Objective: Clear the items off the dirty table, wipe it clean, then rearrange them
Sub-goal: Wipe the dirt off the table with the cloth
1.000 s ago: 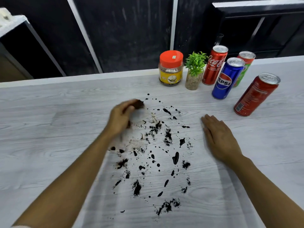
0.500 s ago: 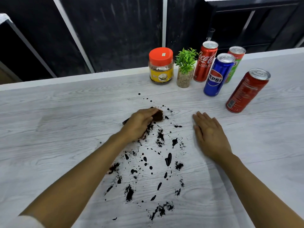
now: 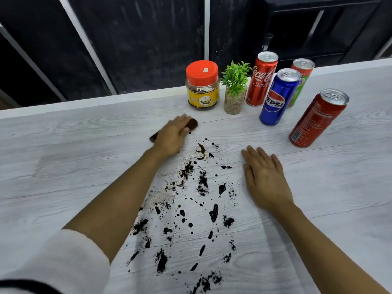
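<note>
**Head view**
- Left hand [image 3: 171, 136]: fingers curled over a brown sponge [image 3: 192, 124], pressing it to the table [image 3: 63, 155].
- Right hand [image 3: 265, 179]: flat, fingers straight, bracing on the table.
- Stains [image 3: 201, 187]: between the hands and back along both forearms, mostly unwiped.
- Jar [image 3: 202, 85], plant [image 3: 234, 88], cans [image 3: 277, 98]: beyond the fingertips, off the mess.
- Handling: probably best to pull the sponge wristward in overlapping, firm passes, since the wet blobs may smear.

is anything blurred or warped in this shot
Head view: the left hand and its brown pad are motion-blurred; wide-angle distortion tilts the far-right red can outward; the dark stains look sharp.
</note>
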